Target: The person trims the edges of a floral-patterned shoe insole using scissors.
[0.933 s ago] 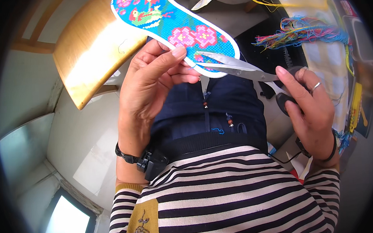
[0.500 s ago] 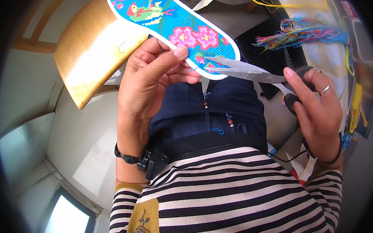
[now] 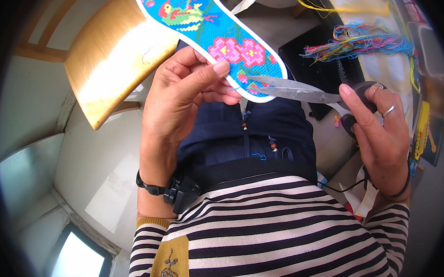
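My left hand (image 3: 187,88) pinches the near left edge of an embroidered insole (image 3: 212,32), thumb on top and fingers beneath. The insole is blue with a white border, pink flowers and a red, green and yellow bird. A short blue thread end (image 3: 233,89) sticks out by my fingertips. In my right hand (image 3: 380,121) is a pair of scissors (image 3: 299,91) with dark handles, my fingers wrapped round them. Their blades stand slightly apart over the near end of the insole, tips pointing left toward my left thumb. Whether they touch the cloth I cannot tell.
A wooden chair (image 3: 114,59) stands at the left with a loose thread on its seat. At the far right, a bundle of multicoloured threads (image 3: 359,42) lies on a pale cloth, with yellow strands (image 3: 325,7) beyond. A blue thread scrap (image 3: 258,157) rests on my lap.
The insole has shifted a little to the right and nearer to me. My scissors have moved slightly toward me, and their blade tips are a bit closer together.
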Demonstrator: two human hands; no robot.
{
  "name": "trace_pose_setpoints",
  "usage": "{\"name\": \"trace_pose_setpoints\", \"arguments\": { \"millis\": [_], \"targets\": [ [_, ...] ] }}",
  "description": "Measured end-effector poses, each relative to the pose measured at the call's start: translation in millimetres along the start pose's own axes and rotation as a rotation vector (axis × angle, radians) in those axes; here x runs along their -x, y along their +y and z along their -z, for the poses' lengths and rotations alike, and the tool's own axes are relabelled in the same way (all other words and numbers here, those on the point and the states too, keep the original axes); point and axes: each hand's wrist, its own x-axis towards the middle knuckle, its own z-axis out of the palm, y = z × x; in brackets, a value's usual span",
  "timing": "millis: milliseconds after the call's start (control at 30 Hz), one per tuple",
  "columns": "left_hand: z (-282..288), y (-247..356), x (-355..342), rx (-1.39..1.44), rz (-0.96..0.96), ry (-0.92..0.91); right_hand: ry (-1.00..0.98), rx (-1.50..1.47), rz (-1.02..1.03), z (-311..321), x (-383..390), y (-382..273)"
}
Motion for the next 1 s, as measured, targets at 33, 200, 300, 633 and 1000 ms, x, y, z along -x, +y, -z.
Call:
{"name": "trace_pose_setpoints", "arguments": {
  "millis": [33, 200, 300, 633, 1000],
  "targets": [
    [0, 0, 0, -0.014, 0.001, -0.001, -0.012, 0.015, 0.008, 1, -1, 0],
    [0, 1, 1, -0.013, 0.006, -0.016, -0.033, 0.023, 0.022, 1, -1, 0],
    [3, 0, 0, 0.083, 0.055, -0.032, -0.045, -0.044, -0.041, -3, 2, -3],
    [3, 0, 0, 0.106, 0.006, -0.045, 0.003, -0.118, -0.044, -9, 5, -3],
    [0, 2, 4, -0.068, -0.037, -0.011, -0.003, 0.051, 0.017, -1, 4, -8]
  ]
}}
